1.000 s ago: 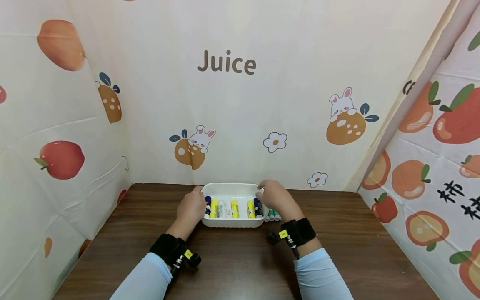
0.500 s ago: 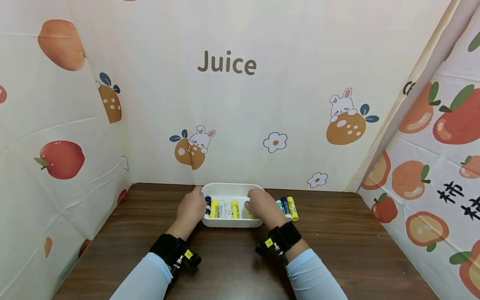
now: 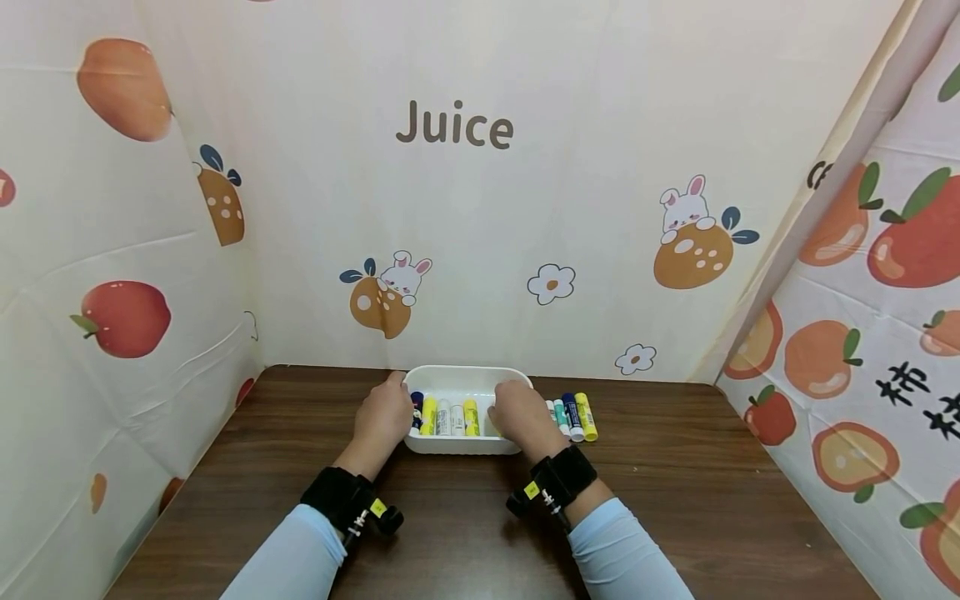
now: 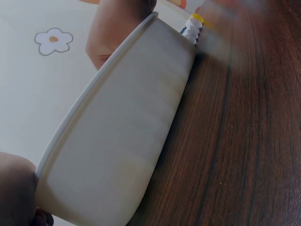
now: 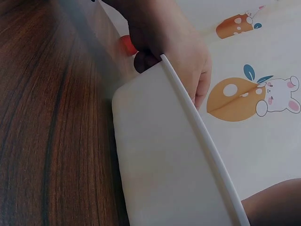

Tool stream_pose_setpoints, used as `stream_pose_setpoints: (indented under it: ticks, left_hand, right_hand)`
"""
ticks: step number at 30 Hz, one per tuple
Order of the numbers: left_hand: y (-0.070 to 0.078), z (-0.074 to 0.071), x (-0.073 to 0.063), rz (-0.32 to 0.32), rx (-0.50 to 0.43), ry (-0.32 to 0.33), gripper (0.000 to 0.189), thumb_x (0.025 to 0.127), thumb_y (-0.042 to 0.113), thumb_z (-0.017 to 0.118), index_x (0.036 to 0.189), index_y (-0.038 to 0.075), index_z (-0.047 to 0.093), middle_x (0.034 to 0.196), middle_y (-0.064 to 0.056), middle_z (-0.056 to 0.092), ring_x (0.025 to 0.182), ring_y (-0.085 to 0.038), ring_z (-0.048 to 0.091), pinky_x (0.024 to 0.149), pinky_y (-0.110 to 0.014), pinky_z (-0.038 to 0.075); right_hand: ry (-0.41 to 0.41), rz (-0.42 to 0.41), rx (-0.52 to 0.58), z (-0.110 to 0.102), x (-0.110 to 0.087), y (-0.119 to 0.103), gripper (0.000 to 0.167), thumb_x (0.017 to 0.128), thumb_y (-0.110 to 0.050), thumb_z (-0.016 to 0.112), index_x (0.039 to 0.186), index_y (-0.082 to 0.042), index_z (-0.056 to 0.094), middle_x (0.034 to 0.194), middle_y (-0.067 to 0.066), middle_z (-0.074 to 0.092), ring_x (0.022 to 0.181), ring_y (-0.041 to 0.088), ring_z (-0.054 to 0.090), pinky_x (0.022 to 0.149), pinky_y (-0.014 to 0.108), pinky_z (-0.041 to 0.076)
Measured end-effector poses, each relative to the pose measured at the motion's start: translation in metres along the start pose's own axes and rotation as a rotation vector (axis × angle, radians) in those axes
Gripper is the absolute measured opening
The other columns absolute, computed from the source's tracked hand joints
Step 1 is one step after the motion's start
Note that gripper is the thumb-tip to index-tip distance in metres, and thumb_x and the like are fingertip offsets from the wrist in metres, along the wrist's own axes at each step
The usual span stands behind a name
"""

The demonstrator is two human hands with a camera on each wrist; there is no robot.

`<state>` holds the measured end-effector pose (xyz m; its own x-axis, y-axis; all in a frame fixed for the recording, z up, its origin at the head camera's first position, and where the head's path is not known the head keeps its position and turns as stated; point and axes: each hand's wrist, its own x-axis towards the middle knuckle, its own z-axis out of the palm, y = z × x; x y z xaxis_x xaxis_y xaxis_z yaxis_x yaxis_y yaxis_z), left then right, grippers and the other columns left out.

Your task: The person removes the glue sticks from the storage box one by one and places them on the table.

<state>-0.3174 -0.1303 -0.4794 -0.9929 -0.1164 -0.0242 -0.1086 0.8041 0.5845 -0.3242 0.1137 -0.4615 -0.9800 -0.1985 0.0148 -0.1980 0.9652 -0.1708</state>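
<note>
A white oblong tray [image 3: 459,447] stands on the table. My left hand [image 3: 380,414] holds its left end; in the right wrist view that hand [image 5: 181,56] grips the rim near the corner. My right hand [image 3: 522,417] reaches over the right end, its fingers lowered inside; the tray wall hides them in the wrist views, so whether they pinch anything is unclear. Short tubes resembling glue sticks lie side by side inside: a navy one [image 3: 417,412], a yellow one [image 3: 428,417], two white ones [image 3: 443,418] and another yellow one [image 3: 471,418].
Right of the tray lies a row of similar tubes: white, teal [image 3: 561,417], navy [image 3: 573,417] and yellow [image 3: 587,417], partly behind my right hand. A printed cloth wall [image 3: 465,208] rises directly behind the brown wooden table [image 3: 465,525].
My right hand has moved left from the right rim into the tray, covering the yellow and navy tubes there. This uncovers the outside row. My left hand stays put.
</note>
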Motion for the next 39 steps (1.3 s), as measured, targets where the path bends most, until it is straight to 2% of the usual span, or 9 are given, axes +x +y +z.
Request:
stream_pose_setpoints:
  ticks: [5,12,18,22,26,28,39]
  left_hand:
    - [0.0003,0.0004,0.0,-0.003,-0.004,-0.004,0.05,0.123,0.028,0.038,0.164,0.004,0.053,0.136,-0.026,0.076,0.096,-0.032,0.073,0.072,-0.041,0.059]
    - [0.0005,-0.0001,-0.0006,0.0,-0.004,-0.005,0.049,0.123,0.028,0.039,0.164,0.004,0.052,0.137,-0.026,0.076,0.097,-0.032,0.073,0.071,-0.041,0.058]
    - [0.0005,0.0003,-0.0013,0.01,-0.003,0.004,0.048,0.123,0.026,0.038,0.163,0.003,0.053,0.136,-0.026,0.076,0.096,-0.032,0.073,0.071,-0.042,0.059]
    - [0.0004,0.0003,-0.0015,0.007,-0.003,0.004,0.048,0.123,0.026,0.038,0.163,0.004,0.054,0.137,-0.025,0.076,0.097,-0.032,0.074,0.072,-0.043,0.06]
    - [0.0004,-0.0001,-0.0014,0.011,-0.003,0.001,0.049,0.123,0.026,0.038,0.164,0.003,0.053,0.138,-0.026,0.076,0.098,-0.032,0.074,0.074,-0.045,0.061]
    - [0.0007,-0.0005,-0.0014,0.012,-0.006,0.001,0.049,0.123,0.027,0.038,0.164,0.003,0.053,0.138,-0.026,0.076,0.098,-0.032,0.074,0.075,-0.045,0.061]
    - [0.0024,-0.0022,-0.0027,0.003,0.002,-0.005,0.049,0.123,0.026,0.038,0.165,0.004,0.052,0.14,-0.027,0.075,0.1,-0.033,0.075,0.076,-0.046,0.062]
  right_hand:
    - [-0.01,0.022,-0.005,0.0014,-0.0007,-0.0013,0.025,0.105,-0.027,0.076,0.104,-0.002,0.08,0.089,0.007,0.068,0.076,0.024,0.06,0.073,0.039,0.055]
    - [0.0,-0.001,-0.034,0.003,-0.0011,-0.0009,0.025,0.105,-0.027,0.075,0.099,-0.004,0.079,0.082,0.005,0.066,0.073,0.023,0.057,0.069,0.037,0.05]
    - [0.006,0.001,-0.035,0.0029,-0.0009,-0.0004,0.024,0.104,-0.026,0.075,0.093,-0.004,0.076,0.08,0.005,0.065,0.072,0.023,0.057,0.068,0.037,0.05]
    - [0.012,0.002,-0.034,0.0034,-0.0015,-0.0004,0.023,0.104,-0.026,0.076,0.105,-0.003,0.077,0.086,0.007,0.069,0.075,0.023,0.059,0.072,0.039,0.055]
    - [0.024,-0.005,-0.019,0.0038,-0.0021,-0.0001,0.032,0.105,-0.027,0.076,0.124,-0.002,0.073,0.097,0.01,0.073,0.081,0.023,0.061,0.08,0.042,0.06]
    - [0.03,-0.013,-0.008,0.0039,-0.0022,0.0005,0.035,0.105,-0.027,0.077,0.129,-0.002,0.071,0.1,0.011,0.074,0.082,0.023,0.061,0.081,0.043,0.061]
    - [0.023,-0.022,0.061,0.0029,-0.0013,0.0018,0.04,0.101,-0.029,0.086,0.13,-0.008,0.068,0.098,0.005,0.072,0.079,0.021,0.062,0.072,0.036,0.054]
